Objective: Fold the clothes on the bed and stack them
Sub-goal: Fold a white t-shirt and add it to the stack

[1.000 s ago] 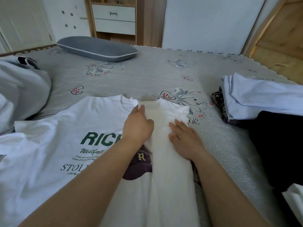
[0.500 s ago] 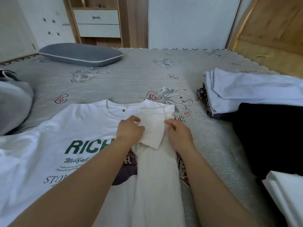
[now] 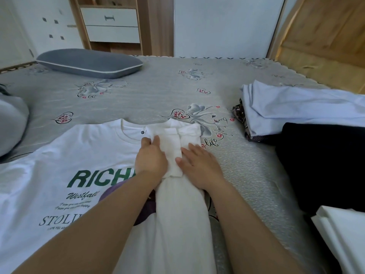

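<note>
A white T-shirt (image 3: 59, 159) with green "RICH" lettering lies face up on the grey patterned bed (image 3: 158, 91). Its right side is folded inward over the chest, and the sleeve (image 3: 173, 149) is doubled back on top of that fold. My left hand (image 3: 151, 157) presses flat on the sleeve's left edge, fingers toward the collar. My right hand (image 3: 197, 165) lies flat on the fold's right edge, fingers spread. Neither hand grips the cloth. At the right edge, a pale blue folded garment (image 3: 296, 109) tops a small pile.
A black garment (image 3: 324, 165) lies beside the pile at the right, with white folded cloth (image 3: 343, 234) nearer me. A grey pillow (image 3: 88, 63) rests at the bed's far left. A grey bundle (image 3: 9, 123) sits at the left edge. Drawers and a wooden door stand beyond.
The sleeve was folded back down over the side fold. Both hands went from pinching its edge to lying flat on it. The view swung a little to the right.
</note>
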